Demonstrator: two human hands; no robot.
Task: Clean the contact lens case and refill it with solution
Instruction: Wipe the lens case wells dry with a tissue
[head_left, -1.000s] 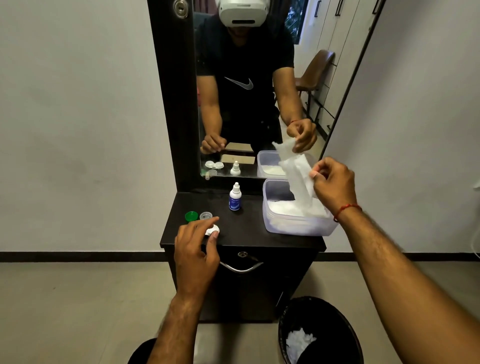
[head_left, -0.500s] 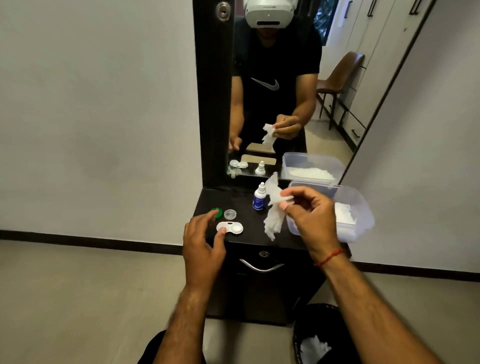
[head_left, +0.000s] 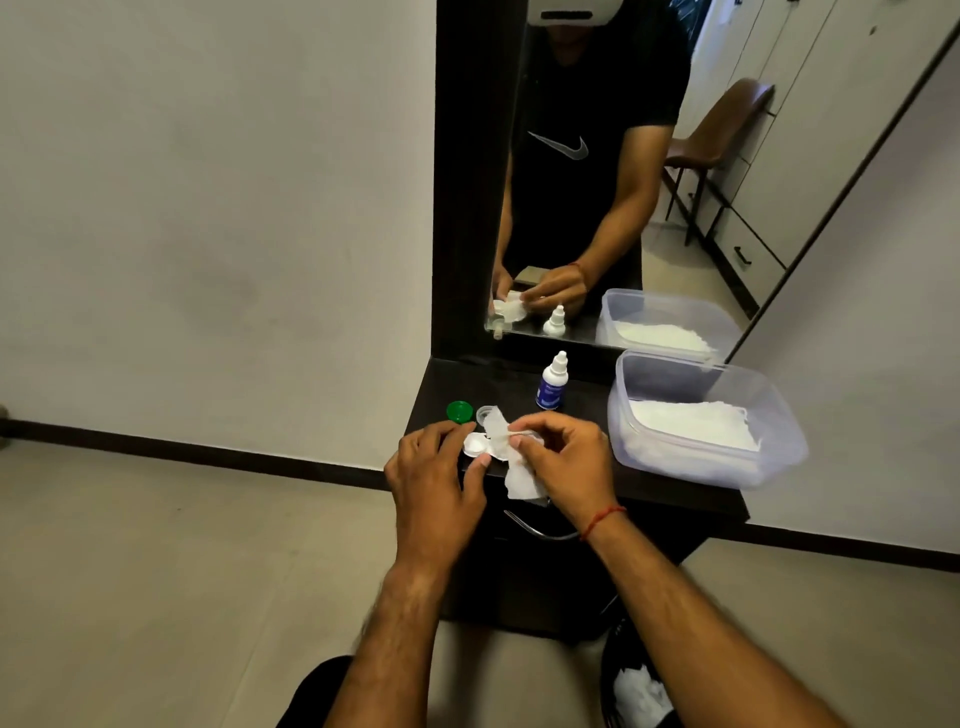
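**Lens case (head_left: 475, 446) crosswise at the bench (head_left: 509, 382) front edge**

The long axis of the case is laid left to right. Its left end is pinched by the left hand (head_left: 436, 480). A tissue (head_left: 522, 483) is pinched by the right hand (head_left: 563, 462) over the right well, which is judged the nearer one for wiping.

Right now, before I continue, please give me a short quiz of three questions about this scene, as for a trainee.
1. True or false: the green cap lies on the dresser top, off the contact lens case.
2. Fill in: the left hand grips the case, and the right hand pinches a white ___ over it.
3. The solution bottle is: A) upright on the dresser top, untouched; B) tipped over the case; C) in the right hand.
Key: 1 true; 2 tissue; 3 A.
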